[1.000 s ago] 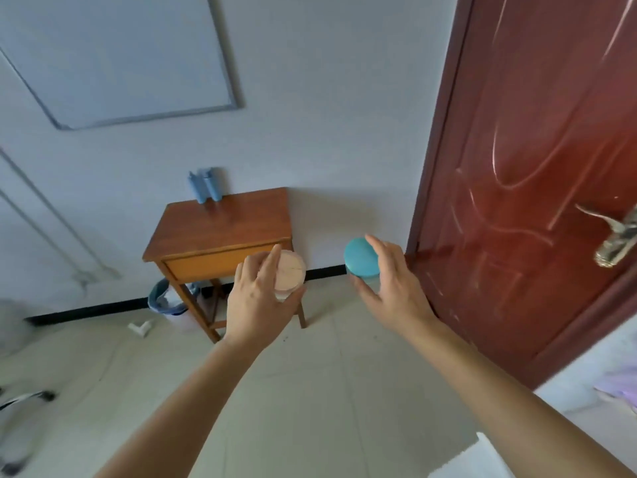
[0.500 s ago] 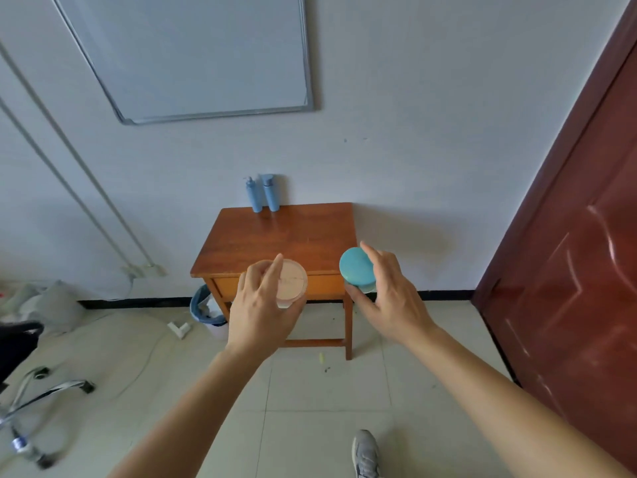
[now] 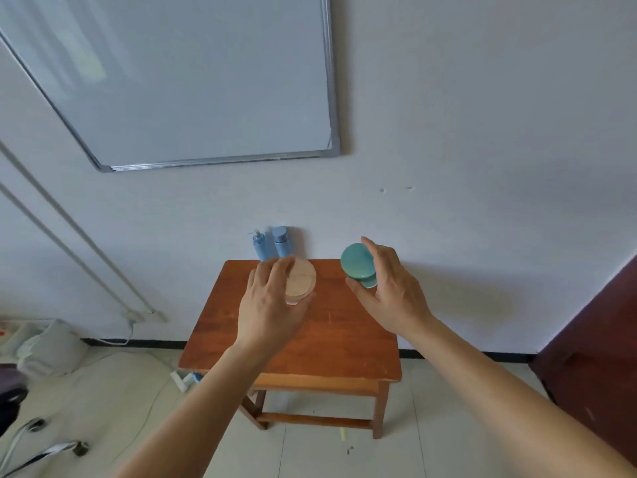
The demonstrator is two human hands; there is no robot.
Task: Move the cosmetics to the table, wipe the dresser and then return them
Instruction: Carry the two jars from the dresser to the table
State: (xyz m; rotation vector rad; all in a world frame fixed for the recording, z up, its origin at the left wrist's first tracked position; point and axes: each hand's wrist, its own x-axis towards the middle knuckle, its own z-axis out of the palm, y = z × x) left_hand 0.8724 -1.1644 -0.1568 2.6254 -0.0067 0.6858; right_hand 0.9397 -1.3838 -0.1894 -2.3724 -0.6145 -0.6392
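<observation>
My left hand (image 3: 267, 308) grips a round jar with a pale wooden lid (image 3: 302, 279), held above the small wooden table (image 3: 331, 343). My right hand (image 3: 389, 288) holds a jar with a teal domed lid (image 3: 355, 263) over the table's far right corner. Two blue bottles (image 3: 272, 244) stand upright at the table's back edge against the wall, one with a pump top, one with a flat cap.
A whiteboard (image 3: 193, 81) hangs on the wall above. A dark red door (image 3: 596, 339) is at the right. White pipes (image 3: 69, 229) run down the left wall to bags (image 3: 48, 346) and cables on the tiled floor. A chair base (image 3: 38, 443) sits at the lower left.
The view has swung left and come closer to the table, which now lies directly under both hands. Both jars stay in my hands. The door has slid to the right edge.
</observation>
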